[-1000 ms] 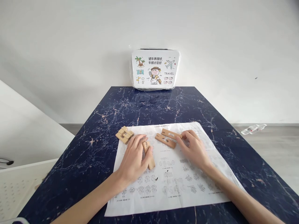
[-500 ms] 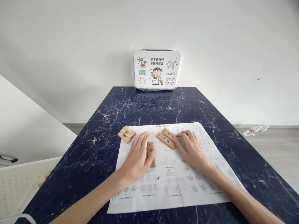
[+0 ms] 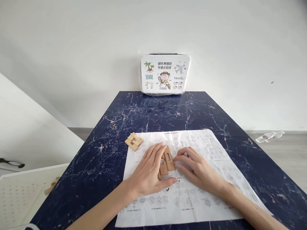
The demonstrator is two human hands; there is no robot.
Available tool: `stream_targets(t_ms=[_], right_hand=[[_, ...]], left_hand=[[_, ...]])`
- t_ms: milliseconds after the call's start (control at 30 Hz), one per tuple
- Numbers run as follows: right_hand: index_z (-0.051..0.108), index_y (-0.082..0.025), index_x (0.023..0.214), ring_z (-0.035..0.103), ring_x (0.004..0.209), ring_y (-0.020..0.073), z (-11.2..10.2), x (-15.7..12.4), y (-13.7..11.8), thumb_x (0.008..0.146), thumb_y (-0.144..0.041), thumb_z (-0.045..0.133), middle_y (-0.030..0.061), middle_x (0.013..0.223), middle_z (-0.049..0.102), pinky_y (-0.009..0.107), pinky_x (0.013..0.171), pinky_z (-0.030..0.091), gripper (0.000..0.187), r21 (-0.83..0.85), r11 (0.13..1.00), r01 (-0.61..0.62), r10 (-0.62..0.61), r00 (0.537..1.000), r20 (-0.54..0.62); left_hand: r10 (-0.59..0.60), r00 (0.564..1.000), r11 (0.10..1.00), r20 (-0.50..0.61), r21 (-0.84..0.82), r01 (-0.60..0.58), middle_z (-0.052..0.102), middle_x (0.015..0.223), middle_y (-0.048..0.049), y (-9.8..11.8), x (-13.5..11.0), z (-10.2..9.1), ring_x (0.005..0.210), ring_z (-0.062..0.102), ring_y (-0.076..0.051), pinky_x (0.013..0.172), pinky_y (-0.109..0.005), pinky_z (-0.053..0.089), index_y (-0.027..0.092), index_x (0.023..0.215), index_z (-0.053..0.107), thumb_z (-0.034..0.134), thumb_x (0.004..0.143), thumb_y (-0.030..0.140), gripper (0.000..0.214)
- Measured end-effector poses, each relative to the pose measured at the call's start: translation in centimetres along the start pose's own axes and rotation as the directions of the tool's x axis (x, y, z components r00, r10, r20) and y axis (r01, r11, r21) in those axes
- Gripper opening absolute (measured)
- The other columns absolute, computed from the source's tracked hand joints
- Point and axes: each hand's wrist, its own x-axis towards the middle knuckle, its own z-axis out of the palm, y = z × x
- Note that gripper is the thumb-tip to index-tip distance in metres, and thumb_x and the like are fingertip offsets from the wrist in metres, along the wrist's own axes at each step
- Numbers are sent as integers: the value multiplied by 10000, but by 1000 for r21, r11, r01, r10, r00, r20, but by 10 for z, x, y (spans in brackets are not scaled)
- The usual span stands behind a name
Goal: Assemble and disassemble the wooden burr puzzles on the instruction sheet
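Observation:
Flat wooden puzzle pieces (image 3: 167, 160) lie gathered side by side on a white printed instruction sheet (image 3: 203, 198). My left hand (image 3: 148, 169) lies over their left side, fingers stretched along them and thumb pressed below. My right hand (image 3: 196, 167) comes in from the right, its fingertips touching the right edge of the pieces. A small assembled block of wooden pieces (image 3: 134, 141) sits apart at the sheet's upper left corner, untouched.
The dark blue marble table (image 3: 155, 111) runs back to a white wall, where a white illustrated case (image 3: 165, 74) stands upright. A white perforated tray (image 3: 21, 195) sits left of the table. A plastic bottle (image 3: 268, 136) lies on the floor at right.
Both hands slid the separate wooden pieces together toward the sheet's middle; the right hand brought its two pieces left and nearer, next to the piece under the left hand. The view shifted slightly.

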Motion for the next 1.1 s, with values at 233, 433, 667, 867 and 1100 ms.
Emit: stream_targets(t_ms=[233, 433, 667, 867, 1100], right_hand=[[705, -258, 1186, 668, 1025, 259, -2, 2, -5, 1108, -258, 534, 109, 1173, 636, 429, 848, 633, 189, 33, 999, 24, -25, 1000, 7], [653, -268, 1271, 657, 1074, 268, 1, 0, -2, 1116, -261, 531, 108, 1213, 637, 461, 894, 622, 197, 74, 997, -3, 2, 1000, 18], [652, -281, 1238, 680, 1067, 275, -2, 4, -4, 1121, -257, 509, 100, 1187, 660, 469, 882, 645, 186, 120, 992, -45, 45, 999, 7], [649, -291, 1213, 686, 1075, 275, -2, 6, -2, 1109, -215, 513, 94, 1187, 669, 492, 902, 648, 187, 141, 989, -53, 53, 999, 3], [637, -285, 1224, 684, 1083, 271, -3, 7, 1, 1112, -232, 518, 87, 1184, 682, 495, 920, 645, 172, 171, 984, -58, 60, 998, -5]], left_hand=[[-12, 1000, 1000, 3, -26, 12, 463, 1638, -159, 0, 2, -4, 1547, 415, -413, 1214, -657, 464, 297, 1647, 245, 737, 964, 627, 904], [-40, 999, 998, -6, -49, 39, 529, 1533, -138, 2, 4, -5, 1455, 500, -383, 1163, -606, 529, 289, 1562, 366, 746, 984, 537, 735], [-121, 990, 993, -69, -20, 120, 500, 1545, -131, 2, -22, -1, 1454, 488, -399, 1144, -617, 538, 339, 1597, 331, 679, 1028, 519, 691], [-305, 923, 945, -236, 44, 324, 462, 1555, -130, -14, -73, -7, 1442, 472, -418, 1124, -638, 524, 371, 1596, 354, 624, 1042, 532, 637], [-371, 853, 885, -368, 137, 444, 476, 1480, -164, -39, -76, -29, 1390, 470, -425, 1088, -642, 509, 307, 1557, 344, 566, 1040, 608, 638]])
